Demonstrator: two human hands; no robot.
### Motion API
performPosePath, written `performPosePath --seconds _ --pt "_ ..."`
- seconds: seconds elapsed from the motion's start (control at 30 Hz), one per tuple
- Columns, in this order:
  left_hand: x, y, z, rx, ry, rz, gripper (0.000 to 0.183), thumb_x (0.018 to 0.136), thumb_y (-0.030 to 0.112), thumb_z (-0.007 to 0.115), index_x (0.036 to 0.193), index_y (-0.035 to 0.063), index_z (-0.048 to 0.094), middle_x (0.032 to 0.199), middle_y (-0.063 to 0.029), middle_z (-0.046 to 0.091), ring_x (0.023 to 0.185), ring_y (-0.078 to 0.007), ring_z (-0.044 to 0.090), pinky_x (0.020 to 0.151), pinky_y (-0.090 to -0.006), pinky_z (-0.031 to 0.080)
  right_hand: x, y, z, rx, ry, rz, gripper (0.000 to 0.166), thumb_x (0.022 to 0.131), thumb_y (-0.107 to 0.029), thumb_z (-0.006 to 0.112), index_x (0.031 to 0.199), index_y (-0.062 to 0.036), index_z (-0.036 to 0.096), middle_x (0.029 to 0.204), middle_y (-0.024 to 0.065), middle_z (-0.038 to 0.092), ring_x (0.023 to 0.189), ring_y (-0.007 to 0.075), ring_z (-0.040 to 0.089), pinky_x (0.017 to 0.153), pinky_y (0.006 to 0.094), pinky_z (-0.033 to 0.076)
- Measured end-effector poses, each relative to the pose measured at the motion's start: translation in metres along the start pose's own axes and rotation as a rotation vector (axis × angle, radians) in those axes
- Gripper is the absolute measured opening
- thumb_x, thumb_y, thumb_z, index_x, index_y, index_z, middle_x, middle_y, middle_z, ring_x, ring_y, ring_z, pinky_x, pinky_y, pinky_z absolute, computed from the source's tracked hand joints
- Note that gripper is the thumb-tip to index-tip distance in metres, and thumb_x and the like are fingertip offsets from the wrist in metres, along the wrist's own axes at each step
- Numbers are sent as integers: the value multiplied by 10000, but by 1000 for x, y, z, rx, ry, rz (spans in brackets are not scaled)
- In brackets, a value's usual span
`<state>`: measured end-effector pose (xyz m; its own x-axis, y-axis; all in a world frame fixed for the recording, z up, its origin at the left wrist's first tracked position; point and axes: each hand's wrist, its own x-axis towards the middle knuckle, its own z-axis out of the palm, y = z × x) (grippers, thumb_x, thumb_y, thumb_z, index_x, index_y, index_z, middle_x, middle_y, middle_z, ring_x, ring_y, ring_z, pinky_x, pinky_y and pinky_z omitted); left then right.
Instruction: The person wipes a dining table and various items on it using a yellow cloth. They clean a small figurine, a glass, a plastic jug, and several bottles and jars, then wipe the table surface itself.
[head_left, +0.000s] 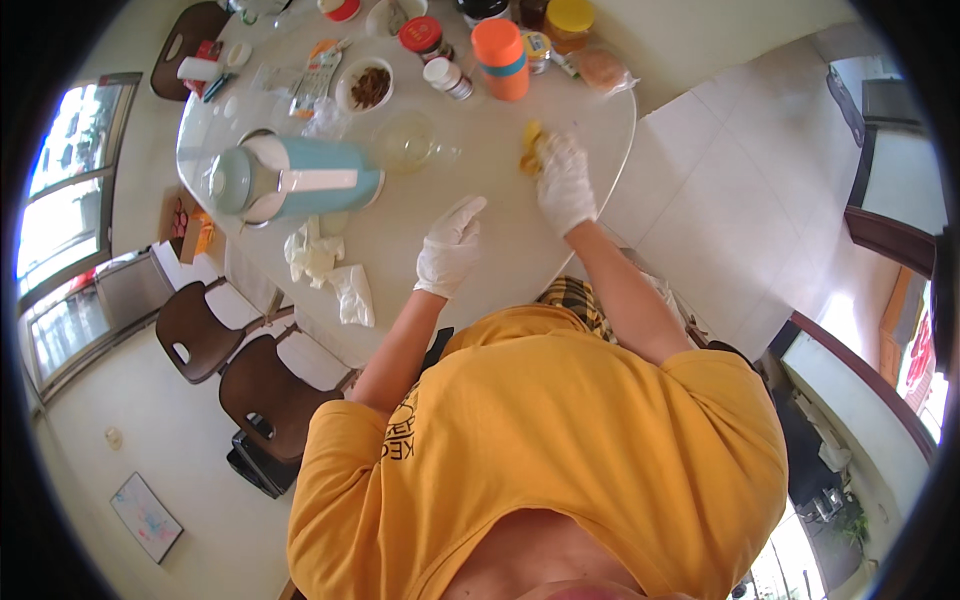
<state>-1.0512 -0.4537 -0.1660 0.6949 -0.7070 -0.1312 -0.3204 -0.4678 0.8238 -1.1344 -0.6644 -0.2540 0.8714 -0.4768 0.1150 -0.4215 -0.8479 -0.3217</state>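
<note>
My right hand (568, 180), in a white glove, grips a yellow cloth (532, 148) against the glass-topped table (495, 247), just below an orange tumbler with a blue band (501, 60). Also gloved in white, my left hand (451, 246) rests on or hovers just over the table near its front edge, fingers extended and holding nothing visible. Left of it lie a crumpled pale glove or tissue (313, 253) and a folded white tissue (352, 294). A clear glass item (411, 142) is on the table between the hands and a blue vacuum flask (322, 176).
At the back stand a red-lidded jar (425, 39), a white-capped bottle (448, 79), a yellow-lidded jar (569, 24) and a bowl of brown food (366, 86). A bagged bun-like item (602, 70) lies near the right edge. Brown chairs (199, 330) stand at the left.
</note>
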Motion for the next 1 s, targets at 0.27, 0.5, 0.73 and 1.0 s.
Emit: performPosePath --seconds 0.27,0.5,0.73,1.0 --pt "-99 -37 -46 118 142 -89 335 886 49 602 1208 104 673 1229 -146 658 1139 -336 624 965 -386 507 -47 -43 -48 274 -438 -393 423 920 -139 554 1340 -87 559 1492 147 464 1353 338 465 1143 430 367" --pt "-170 -65 -117 559 339 -225 822 805 144 729 1526 207 339 1608 -174 233 1363 -387 434 991 -444 498 3 40 24 -187 263 109 513 928 -115 505 1441 -90 487 1467 181 468 1320 387 460 1131 440 373" --pt "-97 -156 -188 404 174 -415 1018 767 82 694 1595 274 134 1643 -168 156 1474 -399 255 1167 -448 316 -103 -175 45 -16 -118 -391 525 919 -127 514 1439 -197 507 1536 176 398 1431 383 349 1204 438 273" --pt "-92 -186 -192 727 101 -191 471 926 301 570 1388 213 551 1422 -146 531 1337 -377 437 1099 -424 346 -157 -132 21 56 -262 -189 549 923 -67 482 1452 -212 487 1503 138 450 1344 375 465 1118 443 413"
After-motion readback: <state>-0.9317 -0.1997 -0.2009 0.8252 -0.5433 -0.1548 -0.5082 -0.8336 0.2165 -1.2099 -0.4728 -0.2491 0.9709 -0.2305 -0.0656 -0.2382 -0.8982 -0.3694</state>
